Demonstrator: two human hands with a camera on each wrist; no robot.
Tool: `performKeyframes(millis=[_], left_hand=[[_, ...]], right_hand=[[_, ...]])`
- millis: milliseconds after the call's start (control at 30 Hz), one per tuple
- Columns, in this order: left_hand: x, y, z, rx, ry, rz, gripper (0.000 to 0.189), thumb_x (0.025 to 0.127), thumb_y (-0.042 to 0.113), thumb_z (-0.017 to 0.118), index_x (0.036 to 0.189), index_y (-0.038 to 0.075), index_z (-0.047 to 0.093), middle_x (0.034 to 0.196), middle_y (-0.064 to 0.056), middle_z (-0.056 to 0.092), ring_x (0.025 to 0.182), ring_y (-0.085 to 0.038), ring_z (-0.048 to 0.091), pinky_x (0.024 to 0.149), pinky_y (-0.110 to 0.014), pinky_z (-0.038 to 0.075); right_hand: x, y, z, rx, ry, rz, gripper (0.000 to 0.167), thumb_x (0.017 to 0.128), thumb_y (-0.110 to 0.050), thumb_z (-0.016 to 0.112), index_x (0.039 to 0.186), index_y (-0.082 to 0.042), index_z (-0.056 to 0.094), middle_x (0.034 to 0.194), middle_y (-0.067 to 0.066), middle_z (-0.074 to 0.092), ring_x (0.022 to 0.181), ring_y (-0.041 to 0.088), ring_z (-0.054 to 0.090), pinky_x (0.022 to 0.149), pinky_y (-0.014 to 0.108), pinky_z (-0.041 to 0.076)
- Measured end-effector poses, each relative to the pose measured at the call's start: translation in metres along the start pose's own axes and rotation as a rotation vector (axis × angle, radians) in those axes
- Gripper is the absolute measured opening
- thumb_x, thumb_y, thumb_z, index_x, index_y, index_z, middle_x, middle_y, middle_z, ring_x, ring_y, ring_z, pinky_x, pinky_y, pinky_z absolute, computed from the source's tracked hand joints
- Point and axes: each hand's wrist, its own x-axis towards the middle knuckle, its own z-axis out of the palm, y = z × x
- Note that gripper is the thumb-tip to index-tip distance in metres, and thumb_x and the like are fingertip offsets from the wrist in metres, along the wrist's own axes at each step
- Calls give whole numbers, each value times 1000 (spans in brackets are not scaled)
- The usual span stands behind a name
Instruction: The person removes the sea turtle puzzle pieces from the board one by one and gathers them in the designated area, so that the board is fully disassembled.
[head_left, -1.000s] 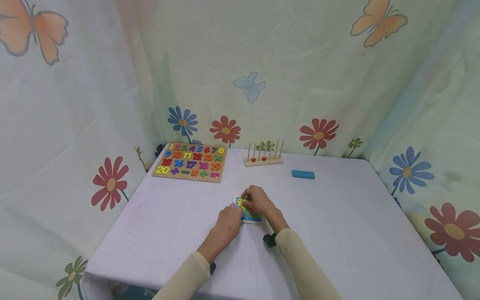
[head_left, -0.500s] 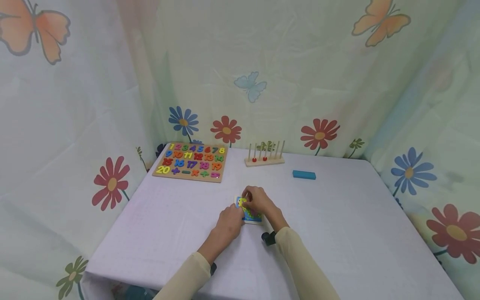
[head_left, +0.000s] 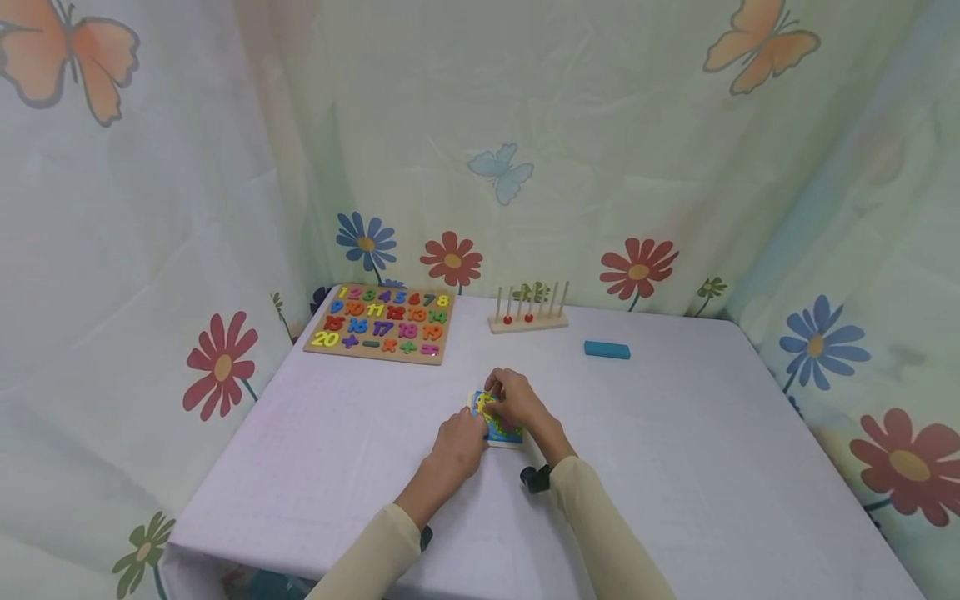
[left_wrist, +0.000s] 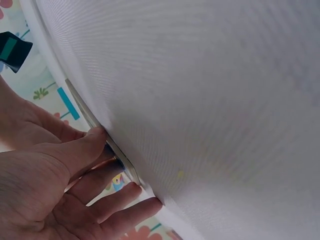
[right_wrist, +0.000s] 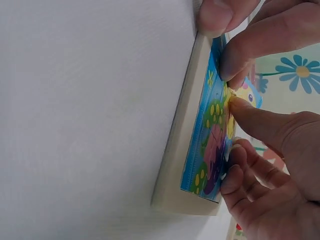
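Note:
A small wooden picture puzzle [head_left: 504, 437] lies on the table in front of the person, its blue scene with yellow and green figures partly covered by both hands. The left hand [head_left: 459, 440] grips its left near edge, thumb against the pale wooden frame [right_wrist: 172, 170] and fingers over the picture. Above the puzzle, the right hand [head_left: 517, 402] pinches with thumb and fingers at a puzzle piece [right_wrist: 251, 95] with a yellow face, which stands tilted up from the board in the right wrist view. The fingers hide part of this piece.
A number board [head_left: 378, 325] with colourful digits lies at the back left. Behind the puzzle stands a wooden peg rack [head_left: 527, 323] with red beads. A blue bar [head_left: 607, 349] lies right of it on the white tablecloth [head_left: 675, 467]. Flowered curtains enclose the table.
Both hands stay at the puzzle. The right hand shifts only slightly over the yellow figure, and the left keeps its grip.

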Motion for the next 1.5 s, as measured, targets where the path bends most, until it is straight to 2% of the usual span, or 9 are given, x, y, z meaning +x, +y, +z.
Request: performKeyframes(millis=[133, 367, 600, 800, 933, 1067, 1233, 1367, 1500], left_hand=[[0, -1, 1, -9, -3, 3, 27, 96, 20, 85, 110, -2, 79, 94, -12, 69, 83, -19, 65, 76, -33, 62], [1, -2, 1, -23, -13, 5, 24, 96, 18, 84, 109, -2, 78, 93, -12, 69, 81, -18, 63, 76, -34, 62], [-1, -1, 0, -10, -22, 0, 26, 98, 19, 83, 111, -2, 78, 95, -13, 69, 80, -18, 62, 76, -33, 61], [-1, -2, 1, -13, -11, 6, 25, 97, 19, 84, 110, -1, 78, 93, -11, 69, 78, -17, 61, 75, -32, 60], [-1, -2, 2, -17, -1, 8, 22, 96, 18, 84, 107, 0, 78, 91, -10, 68, 76, -17, 60, 74, -33, 60], [0, -3, 3, -19, 5, 11, 21, 96, 17, 84, 105, 0, 77, 90, -11, 67, 77, -18, 61, 73, -34, 59], [0, -4, 1, -40, -14, 16, 18, 98, 15, 81, 107, 0, 77, 92, -10, 66, 79, -19, 61, 73, -34, 58], [-2, -4, -1, -46, -41, 8, 19, 99, 16, 80, 112, 2, 77, 95, -9, 67, 83, -19, 61, 75, -33, 58], [-3, -5, -2, -53, -46, -5, 21, 99, 16, 80, 114, 2, 76, 98, -9, 68, 84, -19, 61, 76, -33, 57]], right_hand=[[-3, 2, 0, 44, 39, -38, 19, 92, 3, 82, 104, -3, 69, 102, 10, 66, 89, 23, 63, 80, 36, 60], [-3, 5, -2, 53, 94, -80, 7, 96, 5, 76, 98, -2, 74, 94, 7, 71, 82, 18, 63, 75, 33, 58], [-2, 10, -2, 61, 127, -75, 5, 95, 2, 79, 95, -4, 79, 88, 4, 73, 82, 17, 62, 79, 34, 56], [-4, 14, -2, 113, 151, -103, 7, 94, 1, 81, 95, -5, 79, 89, 3, 76, 84, 17, 68, 87, 40, 61], [-5, 15, -5, 157, 136, -91, 11, 94, 1, 81, 103, -5, 80, 91, 3, 77, 86, 17, 70, 88, 41, 62], [-7, 14, -13, 153, 108, -94, 16, 96, 0, 78, 110, -5, 80, 95, 4, 78, 89, 18, 70, 89, 41, 62], [-12, 20, -27, 136, 63, -80, 14, 101, -3, 74, 111, -8, 83, 105, 5, 80, 95, 19, 70, 92, 39, 61], [-18, 28, -40, 143, 41, -61, 14, 102, -3, 73, 111, -6, 83, 108, 7, 80, 93, 19, 68, 83, 33, 61], [-21, 32, -51, 154, 42, 1, 13, 101, -7, 76, 112, -6, 83, 107, 8, 79, 88, 20, 66, 74, 29, 61]])
